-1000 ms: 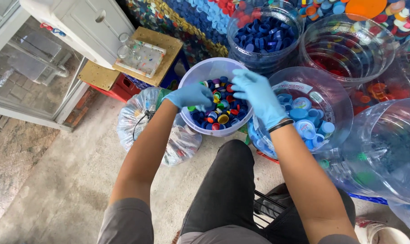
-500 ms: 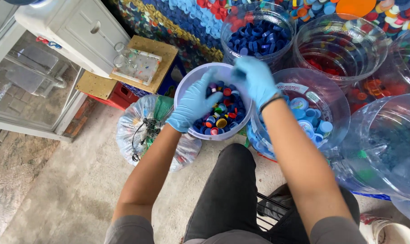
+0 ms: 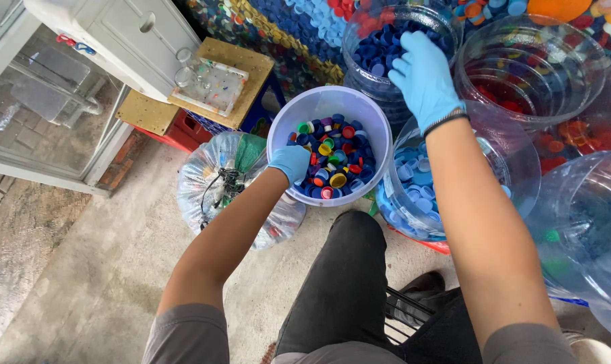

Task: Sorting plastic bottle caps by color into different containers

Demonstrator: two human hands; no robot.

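A white bucket (image 3: 367, 114) in front of my knee holds several mixed-colour bottle caps (image 3: 332, 165). My left hand (image 3: 290, 163), in a blue glove, grips the bucket's near left rim. My right hand (image 3: 423, 74), also gloved, hovers with fingers loosely curled over a clear container of dark blue caps (image 3: 376, 47); whether it holds a cap is hidden. Below my right forearm stands a clear jar of light blue caps (image 3: 413, 192).
A clear jar with red caps (image 3: 521, 84) and a large clear jug (image 3: 582, 229) stand at right. A clear plastic bag (image 3: 214, 178) lies left of the bucket. Behind it are a wooden board on a crate (image 3: 241, 74) and a white cabinet (image 3: 127, 34). Concrete floor (image 3: 69, 269) lies at left.
My right hand rose from the mixed caps in the bucket and moved back-right over the dark blue caps container. My left hand shifted to the bucket's near left rim.
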